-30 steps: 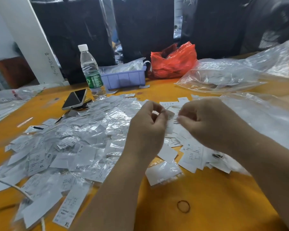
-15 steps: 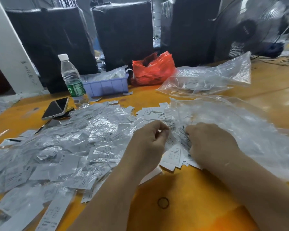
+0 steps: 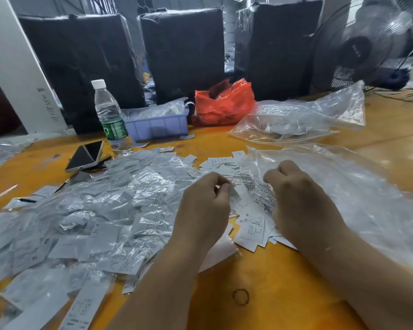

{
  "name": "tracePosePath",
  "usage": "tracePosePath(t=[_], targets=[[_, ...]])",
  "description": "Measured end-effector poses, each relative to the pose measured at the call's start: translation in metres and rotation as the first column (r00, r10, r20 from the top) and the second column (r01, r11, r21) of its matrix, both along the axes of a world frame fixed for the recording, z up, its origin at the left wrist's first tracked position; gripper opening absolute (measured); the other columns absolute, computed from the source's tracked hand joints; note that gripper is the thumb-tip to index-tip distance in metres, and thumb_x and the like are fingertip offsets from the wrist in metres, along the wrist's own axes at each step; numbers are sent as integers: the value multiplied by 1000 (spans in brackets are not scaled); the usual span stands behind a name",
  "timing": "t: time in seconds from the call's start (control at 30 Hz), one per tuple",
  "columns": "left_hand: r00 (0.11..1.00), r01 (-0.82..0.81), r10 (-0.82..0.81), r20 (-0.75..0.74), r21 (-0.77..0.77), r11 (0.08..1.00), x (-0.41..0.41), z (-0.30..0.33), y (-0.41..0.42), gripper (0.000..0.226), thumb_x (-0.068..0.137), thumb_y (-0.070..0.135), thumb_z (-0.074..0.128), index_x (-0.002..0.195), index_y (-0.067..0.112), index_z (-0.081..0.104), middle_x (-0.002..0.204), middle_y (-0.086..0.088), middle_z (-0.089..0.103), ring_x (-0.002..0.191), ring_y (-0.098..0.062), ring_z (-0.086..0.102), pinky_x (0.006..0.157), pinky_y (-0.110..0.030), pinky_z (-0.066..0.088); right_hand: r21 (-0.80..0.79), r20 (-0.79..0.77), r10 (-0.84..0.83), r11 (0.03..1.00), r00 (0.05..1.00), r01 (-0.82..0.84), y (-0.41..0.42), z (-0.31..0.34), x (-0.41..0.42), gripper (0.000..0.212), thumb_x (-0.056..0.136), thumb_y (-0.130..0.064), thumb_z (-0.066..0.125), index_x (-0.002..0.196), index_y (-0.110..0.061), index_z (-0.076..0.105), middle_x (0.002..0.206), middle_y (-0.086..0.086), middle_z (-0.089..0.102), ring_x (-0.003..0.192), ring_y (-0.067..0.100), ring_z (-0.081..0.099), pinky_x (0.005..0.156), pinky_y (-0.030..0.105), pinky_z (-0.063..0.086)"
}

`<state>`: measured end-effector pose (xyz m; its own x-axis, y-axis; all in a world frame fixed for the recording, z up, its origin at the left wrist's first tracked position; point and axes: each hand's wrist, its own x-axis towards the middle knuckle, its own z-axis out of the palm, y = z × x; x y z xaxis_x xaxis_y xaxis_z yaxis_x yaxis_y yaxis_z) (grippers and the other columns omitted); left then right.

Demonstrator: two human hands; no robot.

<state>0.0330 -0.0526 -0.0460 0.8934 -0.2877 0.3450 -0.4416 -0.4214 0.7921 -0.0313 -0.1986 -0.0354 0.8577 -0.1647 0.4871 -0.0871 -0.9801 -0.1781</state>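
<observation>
Our left hand (image 3: 203,210) pinches one small white printed paper label (image 3: 234,197) at its fingertips, just above the loose heap of white labels (image 3: 252,226) on the yellow table (image 3: 284,282). Our right hand (image 3: 301,201) curls into that heap beside the large clear plastic bag (image 3: 358,198); whether it grips anything we cannot tell. We should lift single labels, print upward.
</observation>
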Motion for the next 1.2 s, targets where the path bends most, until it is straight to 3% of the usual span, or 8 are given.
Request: tracePosePath(t=[0.13, 0.23, 0.33, 0.47, 0.6, 0.77, 0.97, 1.2], targets=[[998, -60, 59, -15, -54, 997, 3, 2, 2, 18, 98, 21, 50, 87, 30, 61, 54, 19, 57, 41, -2, 44, 39, -15, 27, 91, 317, 243, 954, 917, -285, 0, 1, 6, 38, 74, 22, 65, 103, -2, 70, 98, 8, 63, 82, 18, 63, 74, 12, 52], [996, -87, 85, -20, -77, 993, 3, 2, 3, 17, 100, 20, 45, 99, 31, 58, 50, 21, 54, 39, -3, 42, 39, -17, 26, 391, 404, 265, 815, 876, -427, 7, 10, 11, 32, 85, 10, 63, 102, -16, 69, 100, -5, 61, 84, 3, 62, 73, 6, 48], [990, -144, 144, -10, -77, 987, 5, 5, 6, 22, 99, 19, 43, 111, 35, 52, 46, 15, 50, 41, -4, 44, 41, -19, 26, 724, 365, 263, 523, 893, -451, 9, 24, 20, 32, 87, 6, 63, 93, -25, 68, 91, -3, 64, 77, 6, 65, 69, 16, 53], [983, -184, 184, -7, -51, 982, 5, 11, 10, 28, 91, 11, 43, 86, 31, 61, 60, 8, 55, 54, -9, 48, 50, -27, 32, 924, 379, 379, -95, 844, -372, 19, 39, 43, 32, 83, 19, 56, 94, -9, 65, 82, 8, 59, 69, 15, 62, 65, 23, 55], [977, -191, 179, -112, -107, 976, 5, 18, 12, 30, 82, 29, 38, 70, 21, 65, 70, 9, 61, 70, -7, 55, 61, -29, 42, 890, 432, 377, -326, 819, -320, 24, 39, 61, 33, 83, 21, 50, 95, -6, 63, 74, 7, 60, 65, 13, 62, 63, 21, 56], [927, -155, 37, -373, -291, 944, 5, 23, 11, 46, 98, 50, 41, 82, 21, 72, 70, 8, 65, 61, -7, 54, 60, -29, 37, 873, 428, 353, -399, 832, -279, 15, 29, 70, 32, 80, 19, 51, 97, -5, 62, 71, 6, 64, 66, 13, 65, 63, 22, 57], [943, -112, 2, -332, -313, 943, 7, 18, 10, 19, 90, 26, 62, 77, 14, 69, 57, 12, 57, 53, -4, 49, 52, -23, 39, 871, 432, 341, -399, 835, -287, 12, 20, 75, 33, 80, 22, 51, 98, -4, 62, 74, 8, 61, 66, 15, 63, 59, 22, 55], [949, -145, 69, -307, -233, 962, 9, 13, 13, 18, 89, 21, 62, 73, 17, 67, 54, 13, 57, 50, -3, 48, 58, -27, 40, 930, 299, 385, -323, 873, -177, 16, 10, 75, 33, 80, 17, 59, 107, -2, 59, 76, 11, 61, 62, 17, 65, 57, 25, 54]])
